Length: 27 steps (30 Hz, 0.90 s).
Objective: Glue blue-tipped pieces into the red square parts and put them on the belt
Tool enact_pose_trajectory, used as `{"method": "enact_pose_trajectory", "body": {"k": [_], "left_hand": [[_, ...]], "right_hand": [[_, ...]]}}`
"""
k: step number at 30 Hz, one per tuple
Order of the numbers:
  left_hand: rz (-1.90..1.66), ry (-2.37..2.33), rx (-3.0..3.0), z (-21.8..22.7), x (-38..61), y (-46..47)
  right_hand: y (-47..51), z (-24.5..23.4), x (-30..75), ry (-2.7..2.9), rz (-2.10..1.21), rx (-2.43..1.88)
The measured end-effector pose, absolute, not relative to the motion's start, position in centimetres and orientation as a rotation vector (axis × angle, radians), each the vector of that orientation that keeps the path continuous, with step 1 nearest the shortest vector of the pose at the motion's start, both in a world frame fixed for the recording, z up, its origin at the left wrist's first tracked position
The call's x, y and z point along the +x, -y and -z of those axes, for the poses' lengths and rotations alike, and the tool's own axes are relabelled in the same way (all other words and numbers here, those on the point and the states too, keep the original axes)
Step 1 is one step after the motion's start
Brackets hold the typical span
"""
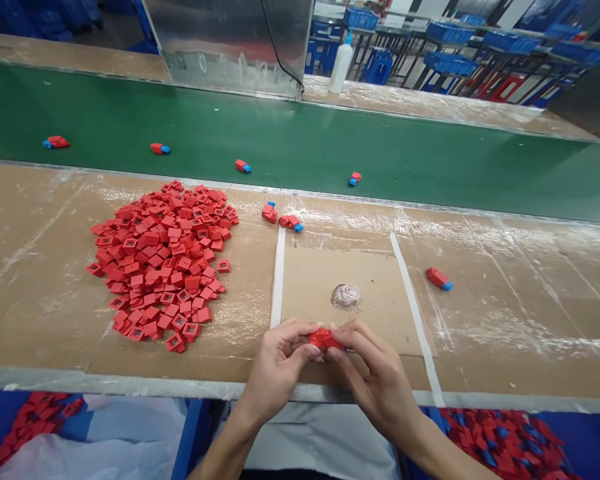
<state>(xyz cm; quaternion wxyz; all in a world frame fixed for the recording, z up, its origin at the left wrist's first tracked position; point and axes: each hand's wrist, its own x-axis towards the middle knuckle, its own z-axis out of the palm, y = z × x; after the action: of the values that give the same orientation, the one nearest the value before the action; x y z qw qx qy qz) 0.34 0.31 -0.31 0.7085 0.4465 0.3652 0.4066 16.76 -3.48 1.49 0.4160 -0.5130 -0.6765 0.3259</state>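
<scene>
My left hand (pixel 280 360) and my right hand (pixel 375 370) meet near the table's front edge. Between their fingertips is a small red plastic piece (pixel 323 338), with a hint of blue by the right fingers. Both hands pinch it; the fingers partly cover it, so whether it is one part or two joined cannot be told. Just beyond the hands, a whitish lump (pixel 349 295) sits on a cardboard sheet (pixel 310 280) edged with white tape. To the left lies a big heap of red hollow plastic blocks (pixel 165 260).
Red-and-blue pieces (pixel 290 222) lie beyond the sheet; another (pixel 439 279) is at right. Several more ride on the green conveyor belt (pixel 300 147). A white bottle (pixel 341 65) stands behind it. Below the table edge are bins of red parts (pixel 40 420) and red-and-blue parts (pixel 500 440).
</scene>
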Motion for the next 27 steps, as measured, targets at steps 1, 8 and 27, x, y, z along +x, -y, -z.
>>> {"method": "enact_pose_trajectory", "body": {"k": [1, 8, 27], "left_hand": [[-0.905, -0.810, 0.994, 0.3, 0.3, -0.3], [-0.878, -0.796, 1.031, 0.3, 0.2, -0.2], [-0.393, -1.944, 2.557, -5.1, -7.4, -8.1]], "right_hand": [[3.4, -1.5, 16.8, 1.696, -0.826, -1.289], [4.4, -0.6, 16.8, 1.635, -0.829, -1.293], [11.6, -2.1, 23.7, 1.716, 0.348, -1.016]]}}
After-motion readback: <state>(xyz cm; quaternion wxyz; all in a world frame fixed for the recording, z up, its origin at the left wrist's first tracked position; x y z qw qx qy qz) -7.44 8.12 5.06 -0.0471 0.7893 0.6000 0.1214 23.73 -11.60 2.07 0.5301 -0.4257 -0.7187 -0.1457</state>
